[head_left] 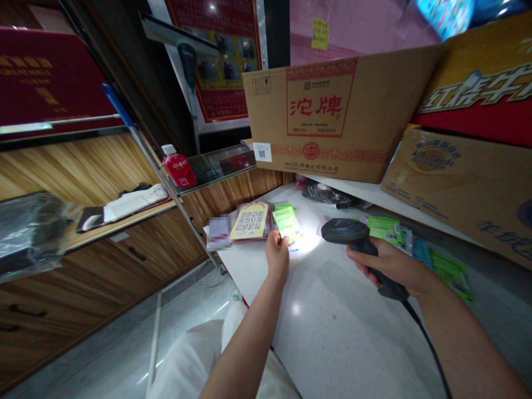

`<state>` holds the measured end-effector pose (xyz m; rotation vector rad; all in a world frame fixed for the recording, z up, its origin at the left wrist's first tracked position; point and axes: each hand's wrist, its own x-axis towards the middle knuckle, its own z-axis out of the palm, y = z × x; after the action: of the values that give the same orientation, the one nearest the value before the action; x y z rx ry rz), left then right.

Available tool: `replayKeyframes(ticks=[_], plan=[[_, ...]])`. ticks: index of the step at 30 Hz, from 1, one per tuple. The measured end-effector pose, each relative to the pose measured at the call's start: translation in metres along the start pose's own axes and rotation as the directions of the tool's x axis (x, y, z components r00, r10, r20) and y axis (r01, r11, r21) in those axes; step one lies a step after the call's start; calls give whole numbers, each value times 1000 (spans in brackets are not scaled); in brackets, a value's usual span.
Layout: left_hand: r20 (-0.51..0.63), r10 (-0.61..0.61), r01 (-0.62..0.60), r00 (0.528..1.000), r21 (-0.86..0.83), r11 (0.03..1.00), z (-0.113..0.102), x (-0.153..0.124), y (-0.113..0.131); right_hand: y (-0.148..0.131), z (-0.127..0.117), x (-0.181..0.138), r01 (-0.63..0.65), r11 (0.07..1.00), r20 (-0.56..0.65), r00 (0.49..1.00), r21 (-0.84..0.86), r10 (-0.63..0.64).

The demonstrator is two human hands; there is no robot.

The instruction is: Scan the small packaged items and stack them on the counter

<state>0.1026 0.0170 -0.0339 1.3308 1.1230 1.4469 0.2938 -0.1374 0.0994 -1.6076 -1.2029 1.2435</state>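
Observation:
My right hand (386,260) is wrapped round the grip of a black corded barcode scanner (347,230), held above the white counter. Its bright light falls on the countertop by a green packet (286,221). The near edge of that packet is pinched in my left hand (277,250). Beneath or behind it another green packet shows in part. Just left of it lies a yellow-fronted booklet or pack (251,220) with rows of small pictures. More green packets (385,229) lie beyond my right hand, and others (451,271) are right of it.
A large cardboard carton (324,122) stands at the back, with another carton (457,188) to its right. A dark bag (328,193) sits beneath. On the left are a red bottle (178,166), a pole (141,144) and wooden drawers (124,260). The scanner's cord (428,343) trails towards me.

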Motion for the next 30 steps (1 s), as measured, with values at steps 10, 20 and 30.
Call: replayKeyframes(ticks=[10,20,30], plan=[[30,11,-8,999,-101,995,1,1,0,1,8,2,-6,999,37,999,36,5],[39,-84,88,996,-116,989,0,-26,14,-1,5,2,-11,993,-142,990,116,27],[-39,-310,296,950,-209,932,-13,-3,18,-4,3,0,9,992,-168,986,125,12]])
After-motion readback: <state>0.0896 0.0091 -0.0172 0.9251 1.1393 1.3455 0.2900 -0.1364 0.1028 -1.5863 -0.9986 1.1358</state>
